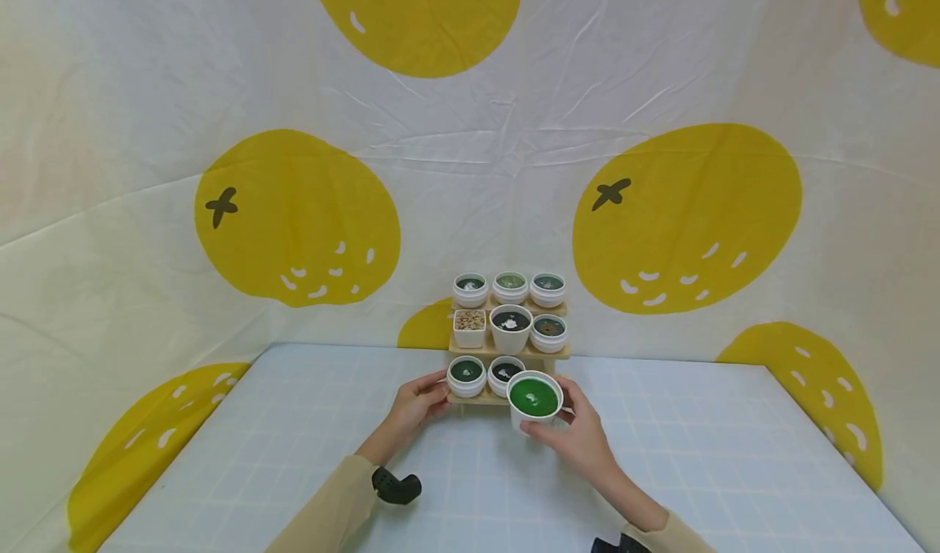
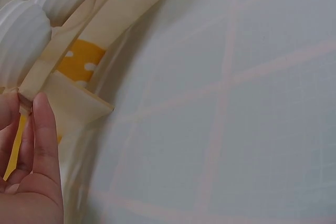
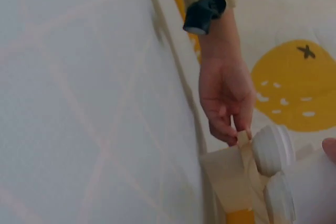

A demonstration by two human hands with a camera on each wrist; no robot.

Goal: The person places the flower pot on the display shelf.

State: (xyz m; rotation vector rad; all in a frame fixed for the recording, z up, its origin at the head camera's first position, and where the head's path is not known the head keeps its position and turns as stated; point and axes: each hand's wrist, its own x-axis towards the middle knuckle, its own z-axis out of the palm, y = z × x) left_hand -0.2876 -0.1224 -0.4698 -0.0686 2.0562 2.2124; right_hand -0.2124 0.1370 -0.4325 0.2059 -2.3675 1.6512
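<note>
A three-tier wooden display stand (image 1: pixel 547 355) bears small white cups. My left hand (image 1: pixel 413 410) pinches the left end of its lowest tier; the left wrist view shows thumb and fingers at the wooden edge (image 2: pixel 37 77). In my right hand (image 1: pixel 583 435) is a white cup (image 1: pixel 516 417) with bright green contents, gripped by its side and held upright in front of the lowest tier's right part. Just behind it, a dark-filled cup (image 1: pixel 503 365) is partly hidden. Nearest the left hand stands a ribbed white cup (image 1: pixel 466 386) with dark green contents.
The middle tier holds a square cup (image 1: pixel 469 338) of nut-like pieces, a taller dark-filled cup (image 1: pixel 510 341) and a brown-topped cup (image 1: pixel 548 342). Several ribbed cups (image 1: pixel 510 295) line the top tier. Behind the pale checked tabletop (image 1: pixel 294 455) hangs a fruit-printed cloth (image 1: pixel 485 210).
</note>
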